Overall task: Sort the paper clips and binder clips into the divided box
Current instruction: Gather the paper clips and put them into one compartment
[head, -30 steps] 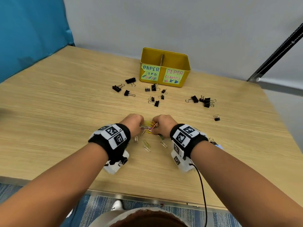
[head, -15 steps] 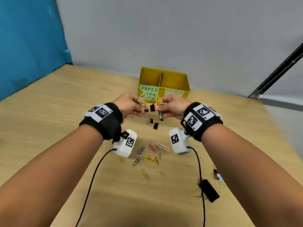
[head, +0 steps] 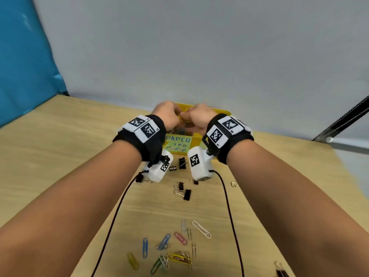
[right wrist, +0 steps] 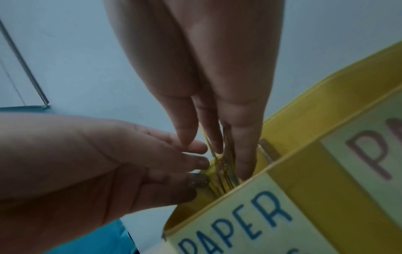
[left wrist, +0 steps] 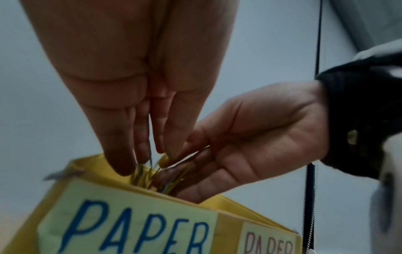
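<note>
Your left hand [head: 166, 114] and right hand [head: 196, 117], each pinching part of one clip bundle [left wrist: 156, 169], now hang over the box's [head: 224, 112] left "PAPER" compartment instead of low above the table half a second ago, so dropping looks next, while other clips [head: 175, 254] and binder clips [head: 184, 193] lie unsorted.

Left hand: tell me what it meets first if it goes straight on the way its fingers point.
Probably the bunch of paper clips at the fingertips of the left hand, then the yellow box compartment labelled PAPER in blue; depth is unclear.
</note>
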`<action>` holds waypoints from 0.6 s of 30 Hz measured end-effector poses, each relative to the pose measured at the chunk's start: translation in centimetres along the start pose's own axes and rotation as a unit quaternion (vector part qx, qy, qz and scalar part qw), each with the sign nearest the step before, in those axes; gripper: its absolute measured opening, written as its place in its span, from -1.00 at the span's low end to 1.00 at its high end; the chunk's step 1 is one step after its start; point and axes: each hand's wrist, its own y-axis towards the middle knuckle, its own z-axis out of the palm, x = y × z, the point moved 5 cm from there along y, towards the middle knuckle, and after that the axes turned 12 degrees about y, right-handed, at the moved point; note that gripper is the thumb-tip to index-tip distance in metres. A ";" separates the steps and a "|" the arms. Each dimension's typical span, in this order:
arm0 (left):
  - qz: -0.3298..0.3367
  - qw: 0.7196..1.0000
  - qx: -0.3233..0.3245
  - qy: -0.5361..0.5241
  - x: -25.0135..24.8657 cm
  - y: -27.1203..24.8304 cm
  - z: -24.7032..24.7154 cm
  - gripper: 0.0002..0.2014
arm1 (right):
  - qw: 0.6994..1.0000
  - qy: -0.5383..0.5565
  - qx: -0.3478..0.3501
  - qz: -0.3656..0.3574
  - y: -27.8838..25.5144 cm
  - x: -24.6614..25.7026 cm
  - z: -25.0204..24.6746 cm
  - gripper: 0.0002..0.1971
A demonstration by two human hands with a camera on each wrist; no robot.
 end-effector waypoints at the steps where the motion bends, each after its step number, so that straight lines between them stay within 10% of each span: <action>1: 0.012 1.000 -0.004 0.014 -0.2 -0.3 0.0 -0.63 | 1.000 -0.006 0.002 -0.007 0.1 -0.2 -0.1 -0.90; 3: 0.033 0.998 -0.029 0.036 -0.8 -1.2 -0.6 -0.59 | 0.998 -0.044 -0.030 -0.039 -0.1 0.1 -0.8 -0.69; 7: 0.052 0.995 -0.084 0.009 -0.9 -5.5 -1.5 -0.77 | 0.987 -0.095 -0.060 -0.116 -4.8 0.2 -1.1 -0.86; 12: 0.071 0.942 0.292 0.152 3.3 -14.0 5.8 -0.71 | 0.922 -0.359 0.129 0.073 -12.0 -8.1 0.3 -0.75; 15: 0.104 0.916 0.305 0.241 4.3 -17.5 9.4 -0.46 | 0.854 -0.493 0.143 0.084 -14.5 -11.7 1.4 -0.67; 18: 0.137 0.921 0.273 0.242 3.8 -20.4 11.7 -0.45 | 0.878 -0.465 0.107 0.020 -16.3 -13.5 3.1 -0.66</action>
